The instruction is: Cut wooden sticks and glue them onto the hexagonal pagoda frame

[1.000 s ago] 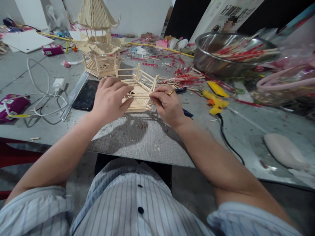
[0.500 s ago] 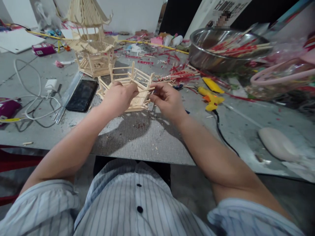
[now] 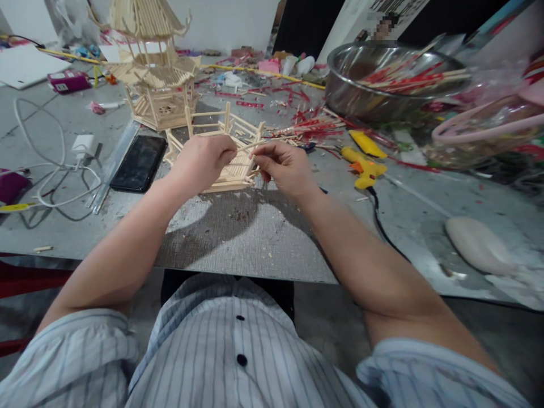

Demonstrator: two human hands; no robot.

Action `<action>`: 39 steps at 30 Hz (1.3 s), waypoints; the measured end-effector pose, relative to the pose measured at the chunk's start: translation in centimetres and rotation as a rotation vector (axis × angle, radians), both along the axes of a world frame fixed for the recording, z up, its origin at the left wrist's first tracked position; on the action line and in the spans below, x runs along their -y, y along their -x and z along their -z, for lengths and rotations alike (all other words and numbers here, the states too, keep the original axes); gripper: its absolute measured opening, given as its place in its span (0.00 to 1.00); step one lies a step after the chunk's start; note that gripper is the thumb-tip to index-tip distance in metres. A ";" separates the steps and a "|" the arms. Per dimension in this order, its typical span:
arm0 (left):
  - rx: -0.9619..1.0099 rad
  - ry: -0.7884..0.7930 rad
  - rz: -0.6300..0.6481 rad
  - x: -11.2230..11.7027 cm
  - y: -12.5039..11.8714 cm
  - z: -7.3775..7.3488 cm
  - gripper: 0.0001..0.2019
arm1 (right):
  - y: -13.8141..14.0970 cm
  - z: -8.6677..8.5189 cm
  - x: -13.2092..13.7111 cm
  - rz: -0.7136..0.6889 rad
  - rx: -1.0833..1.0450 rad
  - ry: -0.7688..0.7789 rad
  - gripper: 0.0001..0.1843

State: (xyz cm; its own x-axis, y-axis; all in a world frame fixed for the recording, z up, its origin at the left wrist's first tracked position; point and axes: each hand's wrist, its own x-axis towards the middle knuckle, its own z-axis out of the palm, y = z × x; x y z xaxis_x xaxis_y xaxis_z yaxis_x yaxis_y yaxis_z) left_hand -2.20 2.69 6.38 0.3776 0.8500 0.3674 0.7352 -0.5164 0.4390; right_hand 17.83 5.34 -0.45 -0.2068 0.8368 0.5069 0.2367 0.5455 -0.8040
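A low, many-sided frame of pale wooden sticks, with posts and rails, rests on the grey table. My left hand is closed above its near left part, fingertips pinched at one end of a thin wooden stick. The stick runs across the frame to my right hand, whose thumb and fingers are closed on it near the frame's right corner. My left fingers partly hide the frame's middle. Behind it to the left stands a taller stick pagoda with tiered roofs.
A black phone and a white charger with looped cable lie left. To the right are a yellow glue gun, a steel bowl with sticks, red wrapper scraps and a pale mouse-shaped object.
The thin stick now shows between my two hands above the frame. My left hand has shifted slightly left and up, and its fingers have turned downward. The view has shifted a little.
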 end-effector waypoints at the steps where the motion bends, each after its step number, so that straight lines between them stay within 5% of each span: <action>1: -0.004 0.004 -0.002 0.0 0.0 -0.1 0.10 | 0.0 0.0 -0.1 0.001 0.001 -0.007 0.18; 17: -0.054 0.009 -0.018 -0.3 0.1 0.1 0.10 | -0.5 -0.4 -1.0 -0.059 0.304 -0.223 0.25; 22: -0.160 -0.145 -0.056 1.7 0.3 -2.8 0.10 | -0.6 -0.9 -1.0 0.006 0.463 -0.349 0.22; 25: 0.025 -0.203 -0.090 2.8 1.1 -5.2 0.09 | -0.4 -1.3 -0.2 0.022 0.508 -0.398 0.18; 27: 0.222 -0.188 -0.001 2.9 1.7 -6.1 0.09 | -0.3 -1.4 0.4 0.051 0.518 -0.431 0.18; 30: 0.578 -0.096 0.165 2.3 2.5 -6.4 0.11 | 0.0 -1.1 1.0 0.100 0.505 -0.471 0.19; 33: 0.732 -0.009 0.142 1.9 3.1 -6.1 0.11 | 0.2 -0.6 1.2 0.111 0.482 -0.500 0.19; 36: 0.615 0.024 0.052 2.0 3.6 -6.1 0.13 | 0.2 -0.3 1.3 0.104 0.459 -0.509 0.18; 39: 0.298 0.090 0.040 2.0 3.7 -6.2 0.12 | 0.2 -0.2 1.1 0.084 0.436 -0.482 0.18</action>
State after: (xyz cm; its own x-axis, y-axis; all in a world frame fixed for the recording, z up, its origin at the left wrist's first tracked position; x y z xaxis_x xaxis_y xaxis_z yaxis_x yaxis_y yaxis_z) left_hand -5.87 0.66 12.55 0.2982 0.8706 0.3913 0.5468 -0.4918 0.6775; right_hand 17.59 4.21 -0.24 -0.4224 0.5591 0.7134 0.5432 0.7863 -0.2945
